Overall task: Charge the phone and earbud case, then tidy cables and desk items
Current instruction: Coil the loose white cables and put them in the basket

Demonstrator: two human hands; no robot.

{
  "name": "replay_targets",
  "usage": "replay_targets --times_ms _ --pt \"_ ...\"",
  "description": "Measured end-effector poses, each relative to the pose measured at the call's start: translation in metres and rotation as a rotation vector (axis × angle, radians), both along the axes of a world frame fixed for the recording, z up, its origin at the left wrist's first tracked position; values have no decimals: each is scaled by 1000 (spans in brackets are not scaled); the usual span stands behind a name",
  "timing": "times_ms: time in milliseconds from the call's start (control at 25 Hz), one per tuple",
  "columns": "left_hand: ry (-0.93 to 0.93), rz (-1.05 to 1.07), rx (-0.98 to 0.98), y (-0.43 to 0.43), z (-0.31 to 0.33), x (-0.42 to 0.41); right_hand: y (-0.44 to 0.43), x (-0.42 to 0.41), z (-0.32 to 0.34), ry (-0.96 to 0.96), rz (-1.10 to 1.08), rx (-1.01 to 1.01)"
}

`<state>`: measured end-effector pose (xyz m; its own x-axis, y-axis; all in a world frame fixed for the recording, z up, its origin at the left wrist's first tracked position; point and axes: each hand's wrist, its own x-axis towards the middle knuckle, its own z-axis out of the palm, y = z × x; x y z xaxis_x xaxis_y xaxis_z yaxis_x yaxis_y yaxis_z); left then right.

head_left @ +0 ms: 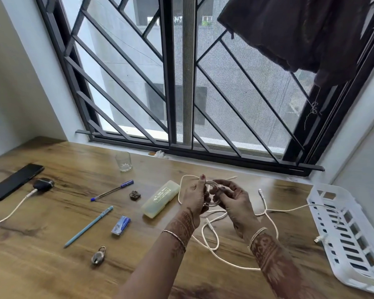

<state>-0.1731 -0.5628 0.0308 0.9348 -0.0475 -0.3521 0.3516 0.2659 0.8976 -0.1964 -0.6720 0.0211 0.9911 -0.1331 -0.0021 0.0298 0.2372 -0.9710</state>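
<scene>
Above the middle of the wooden desk (41, 266), my left hand (196, 196) and my right hand (233, 198) both hold a small coil of white cable (212, 203). Its loose end trails to a plug (232, 177) behind my hands. More white cable (212, 238) lies in loops under my wrists, and one strand runs right into the white basket (333, 225). At far left a black phone (13, 181) lies flat. Beside it sits the dark earbud case (44, 184) with a white cable (13, 210) plugged into it.
On the desk lie a blue-capped pen (112, 190), a light blue pen (89, 225), a translucent pencil box (161, 198), a small blue box (120, 225), a padlock (98, 255), a small brown piece (135, 195) and a drinking glass (123, 161). The barred window is behind.
</scene>
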Motion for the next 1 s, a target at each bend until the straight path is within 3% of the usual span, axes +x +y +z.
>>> replay_targets --times_ms 160,240,560,760,1000 --pt "-9 2 -38 0 -3 0 3 3 -8 -96 -202 -380" --pt "-11 12 -59 0 -3 1 3 4 -10 -126 -272 -436" --pt "-79 64 -135 -1 -10 2 4 7 -13 20 -313 -10" --pt "-248 -81 56 6 -18 0 -2 3 -9 91 -345 265" --pt "-320 -150 187 3 -18 -1 -7 2 -9 135 -411 174"
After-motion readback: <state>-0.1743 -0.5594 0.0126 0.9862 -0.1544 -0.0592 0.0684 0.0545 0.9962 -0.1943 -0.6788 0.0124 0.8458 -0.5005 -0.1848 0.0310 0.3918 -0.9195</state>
